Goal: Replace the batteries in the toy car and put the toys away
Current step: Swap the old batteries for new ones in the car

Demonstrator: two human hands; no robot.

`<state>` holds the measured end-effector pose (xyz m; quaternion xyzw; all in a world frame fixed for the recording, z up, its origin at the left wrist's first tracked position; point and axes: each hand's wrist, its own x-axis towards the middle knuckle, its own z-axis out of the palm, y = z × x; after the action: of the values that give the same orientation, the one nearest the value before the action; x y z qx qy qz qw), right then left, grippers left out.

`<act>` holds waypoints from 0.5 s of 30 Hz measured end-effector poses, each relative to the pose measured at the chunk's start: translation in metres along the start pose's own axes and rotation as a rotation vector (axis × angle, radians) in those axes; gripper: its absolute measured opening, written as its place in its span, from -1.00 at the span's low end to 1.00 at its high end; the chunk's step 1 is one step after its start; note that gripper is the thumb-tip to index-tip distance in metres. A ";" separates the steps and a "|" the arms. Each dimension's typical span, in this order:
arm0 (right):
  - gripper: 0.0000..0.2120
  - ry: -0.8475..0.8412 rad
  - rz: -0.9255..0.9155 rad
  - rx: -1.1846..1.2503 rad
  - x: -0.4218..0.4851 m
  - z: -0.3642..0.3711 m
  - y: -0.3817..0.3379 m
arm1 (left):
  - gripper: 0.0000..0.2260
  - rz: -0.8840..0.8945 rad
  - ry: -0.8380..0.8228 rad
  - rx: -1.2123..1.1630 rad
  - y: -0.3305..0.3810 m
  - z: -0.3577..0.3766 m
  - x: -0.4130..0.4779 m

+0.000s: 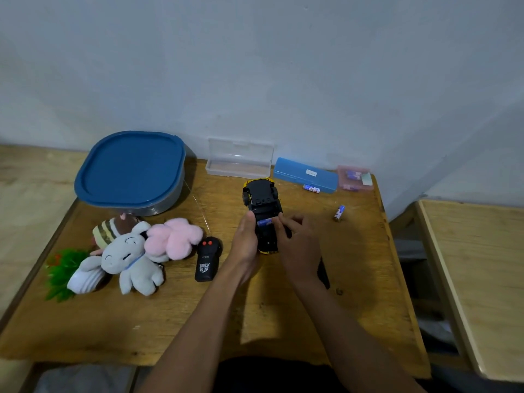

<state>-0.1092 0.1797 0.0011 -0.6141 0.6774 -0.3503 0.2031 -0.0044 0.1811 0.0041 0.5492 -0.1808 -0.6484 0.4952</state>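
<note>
Barely visible battery [264, 222] in toy car [261, 195]

1. One toy car [262, 199].
2. One black remote control [207, 259].
3. Three single batteries: the battery in the car [265, 222], the battery beside the blue case [311, 189] and the battery lying alone [339, 213].
4. More batteries in the pink box [351, 174]; their number cannot be told.
5. Four containers: one blue-lidded tub [130, 171], one clear case [239, 161], one blue case [304, 174], one pink box [365, 187].
6. At least four soft toys: grey [127, 256], pink [174, 239], brown-striped [113, 226], green [63, 273].
7. Two hands: left hand [245, 242], right hand [297, 245].
8. Two wooden tables [283, 321] [482, 265].
</note>
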 end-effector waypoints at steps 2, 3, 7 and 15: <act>-0.67 -0.043 -0.044 -0.072 -0.003 0.004 0.005 | -0.60 0.014 0.006 0.028 0.000 0.000 -0.001; -0.64 -0.060 -0.076 -0.114 -0.004 0.005 0.008 | -0.60 0.024 0.007 0.052 0.000 0.000 -0.001; -0.57 -0.092 -0.174 -0.214 -0.007 0.003 0.012 | -0.61 0.047 0.029 0.146 -0.003 -0.001 0.000; -0.62 -0.300 -0.185 -0.298 0.006 -0.006 0.025 | -0.60 0.010 0.058 0.218 -0.007 -0.001 0.005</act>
<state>-0.1317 0.1754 -0.0116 -0.7419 0.6248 -0.1685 0.1758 -0.0066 0.1805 -0.0045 0.6174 -0.2387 -0.6062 0.4407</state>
